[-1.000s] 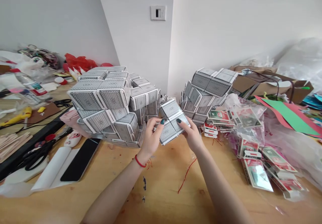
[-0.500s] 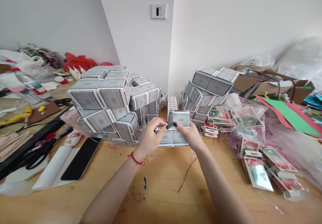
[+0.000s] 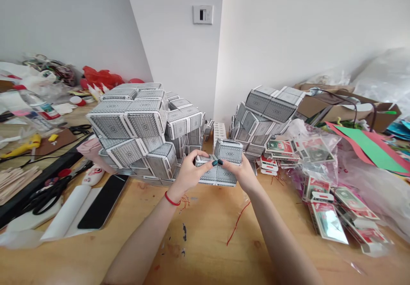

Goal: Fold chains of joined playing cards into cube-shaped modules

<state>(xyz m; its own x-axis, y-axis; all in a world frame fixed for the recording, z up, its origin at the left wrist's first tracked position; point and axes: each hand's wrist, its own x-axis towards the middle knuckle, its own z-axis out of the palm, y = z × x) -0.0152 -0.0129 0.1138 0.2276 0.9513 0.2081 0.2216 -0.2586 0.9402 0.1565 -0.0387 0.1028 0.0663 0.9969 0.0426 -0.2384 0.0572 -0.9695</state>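
Observation:
Several cubes folded from grey-patterned playing cards form a small playing-card block [image 3: 221, 175] held between my two hands. My left hand [image 3: 188, 173] is closed on its left end, thumb along the front face and fingers behind. My right hand [image 3: 245, 175] grips the right end, its thumb reaching inward so that both thumb tips meet near the middle. One card cube [image 3: 229, 152] rises on the right half. To the left stands a large stack of card cubes [image 3: 141, 127]; a smaller card-cube stack [image 3: 267, 110] is at the right.
A phone [image 3: 103, 202] lies at left beside a white paper roll [image 3: 65, 212], black scissors [image 3: 48, 195] and a yellow glue gun [image 3: 22, 146]. Opened card boxes [image 3: 328, 221], plastic bags and coloured paper [image 3: 374, 148] cover the right. Red thread [image 3: 237, 225] lies in front.
My left hand has shifted slightly left and opened up around the block's left end. The block has turned and tilted a little, and the raised cube's top shows more.

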